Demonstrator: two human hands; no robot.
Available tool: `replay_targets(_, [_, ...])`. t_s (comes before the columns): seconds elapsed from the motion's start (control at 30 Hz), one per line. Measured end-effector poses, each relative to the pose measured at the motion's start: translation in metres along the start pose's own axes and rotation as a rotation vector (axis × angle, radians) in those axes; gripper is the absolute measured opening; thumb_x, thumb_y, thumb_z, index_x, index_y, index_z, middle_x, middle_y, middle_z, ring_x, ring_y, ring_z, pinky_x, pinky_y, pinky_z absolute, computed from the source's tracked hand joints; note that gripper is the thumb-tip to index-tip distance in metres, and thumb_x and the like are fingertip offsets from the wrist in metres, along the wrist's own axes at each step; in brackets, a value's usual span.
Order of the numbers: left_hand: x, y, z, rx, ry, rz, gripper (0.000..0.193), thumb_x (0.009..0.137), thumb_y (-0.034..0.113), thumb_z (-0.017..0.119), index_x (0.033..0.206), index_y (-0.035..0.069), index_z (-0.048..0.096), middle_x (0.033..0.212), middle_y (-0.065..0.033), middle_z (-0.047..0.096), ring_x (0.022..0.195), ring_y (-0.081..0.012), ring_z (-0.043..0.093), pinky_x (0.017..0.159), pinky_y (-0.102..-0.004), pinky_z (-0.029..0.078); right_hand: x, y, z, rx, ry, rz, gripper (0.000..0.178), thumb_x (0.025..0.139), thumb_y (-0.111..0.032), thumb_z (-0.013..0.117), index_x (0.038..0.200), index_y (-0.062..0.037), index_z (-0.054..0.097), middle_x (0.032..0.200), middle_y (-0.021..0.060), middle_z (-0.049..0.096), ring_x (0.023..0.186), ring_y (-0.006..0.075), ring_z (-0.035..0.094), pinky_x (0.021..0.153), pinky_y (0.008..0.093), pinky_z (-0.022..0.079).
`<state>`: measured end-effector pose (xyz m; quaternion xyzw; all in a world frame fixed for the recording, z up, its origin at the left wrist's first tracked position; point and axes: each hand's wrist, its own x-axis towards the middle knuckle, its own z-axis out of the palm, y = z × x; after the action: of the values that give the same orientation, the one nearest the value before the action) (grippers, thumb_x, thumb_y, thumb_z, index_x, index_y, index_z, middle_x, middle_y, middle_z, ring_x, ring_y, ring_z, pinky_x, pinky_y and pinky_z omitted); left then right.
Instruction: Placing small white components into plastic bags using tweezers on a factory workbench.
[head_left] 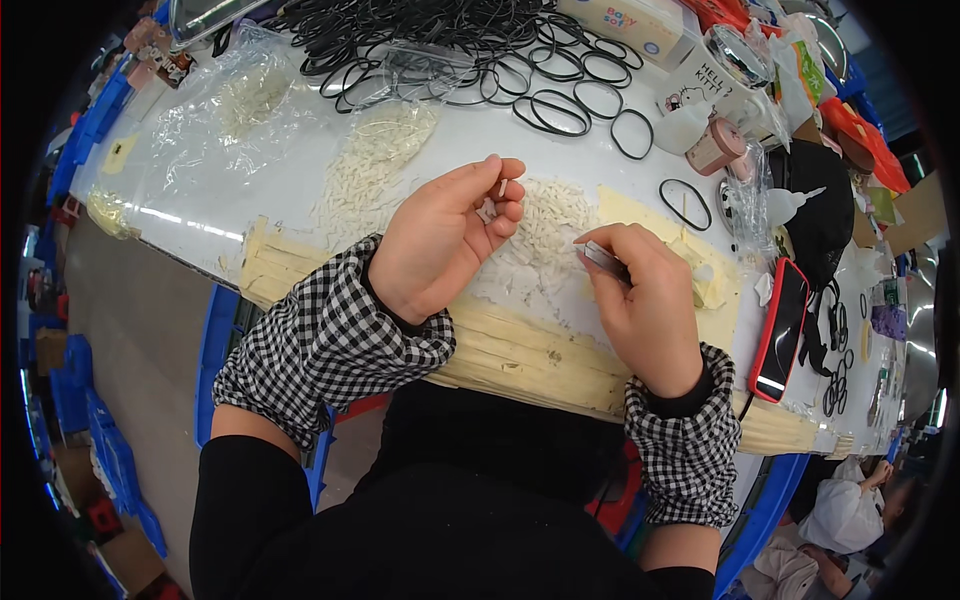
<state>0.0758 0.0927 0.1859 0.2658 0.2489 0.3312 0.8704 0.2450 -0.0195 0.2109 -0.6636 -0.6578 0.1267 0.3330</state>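
Observation:
My left hand (pixel 440 240) is raised over the table with its fingers curled in. Small white pieces (pixel 502 188) show between its thumb and fingertips. To its right, my right hand (pixel 650 300) pinches a short flat grey metal blade (pixel 604 261) between thumb and fingers; the rest of that tool is hidden in the palm. Between and beneath the hands lies a loose pile of small white pieces (pixel 555 215). A second heap of them (pixel 365 165) spreads out of a clear bag just beyond my left hand.
Black rubber rings (pixel 420 40) are heaped at the back. A red-cased phone (pixel 780 330) lies at the right, near a pink jar (pixel 716 148) and a black cap (pixel 820 205). Yellowish tape (pixel 540 365) covers the table's front edge. Another clear bag (pixel 250 105) sits at the far left.

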Motion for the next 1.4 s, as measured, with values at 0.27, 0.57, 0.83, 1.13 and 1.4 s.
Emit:
replay_targets(0.27, [0.001,0.0,0.0,-0.01,-0.013,-0.001,0.02,0.099,0.021,0.046,0.098,0.001,0.052,0.09,-0.0054,0.054,0.08,-0.0124,0.053,0.07,-0.0218,0.047,-0.003,-0.002,0.0,-0.052,-0.167,-0.038,0.01,0.077,-0.008,0.066,0.083,-0.0049,0.059,0.077,0.0097,0.057,0.066,0.0298,0.058,0.056,0.0385,0.045])
replay_targets(0.57, [-0.006,-0.001,0.011,0.224,-0.142,-0.12,0.023,0.098,0.02,0.048,0.105,0.0,0.057,0.092,-0.0019,0.056,0.079,-0.0076,0.051,0.069,-0.0187,0.045,0.003,-0.009,0.002,0.036,0.105,-0.132,0.012,0.076,0.001,0.064,0.087,-0.0034,0.058,0.084,0.0084,0.055,0.065,0.0253,0.058,0.056,0.032,0.047])
replay_targets(0.83, [-0.01,-0.002,0.012,0.171,-0.383,-0.293,0.02,0.098,0.019,0.049,0.1,0.001,0.058,0.091,-0.0007,0.057,0.072,-0.0044,0.047,0.062,-0.0159,0.041,0.004,-0.015,0.004,0.131,0.247,-0.234,0.016,0.075,0.003,0.066,0.087,-0.0022,0.058,0.079,0.0068,0.053,0.065,0.0167,0.056,0.055,0.0254,0.047])
replay_targets(1.13, [-0.012,-0.003,0.014,0.414,-0.26,-0.13,0.019,0.097,0.022,0.051,0.091,0.005,0.057,0.08,0.0021,0.057,0.066,-0.0027,0.043,0.057,-0.016,0.034,0.0,-0.015,0.006,0.155,0.201,-0.213,0.02,0.067,0.002,0.067,0.084,-0.0033,0.058,0.077,0.0063,0.054,0.062,0.0162,0.058,0.053,0.0262,0.048])
replay_targets(1.4, [-0.011,-0.002,0.013,0.319,-0.296,-0.151,0.023,0.098,0.026,0.05,0.089,0.006,0.057,0.075,0.0043,0.05,0.064,-0.0028,0.04,0.057,-0.0164,0.034,0.002,-0.015,0.001,0.053,0.12,-0.108,0.029,0.078,-0.029,0.073,0.078,-0.0042,0.057,0.067,0.0051,0.055,0.057,0.0191,0.057,0.048,0.0292,0.043])
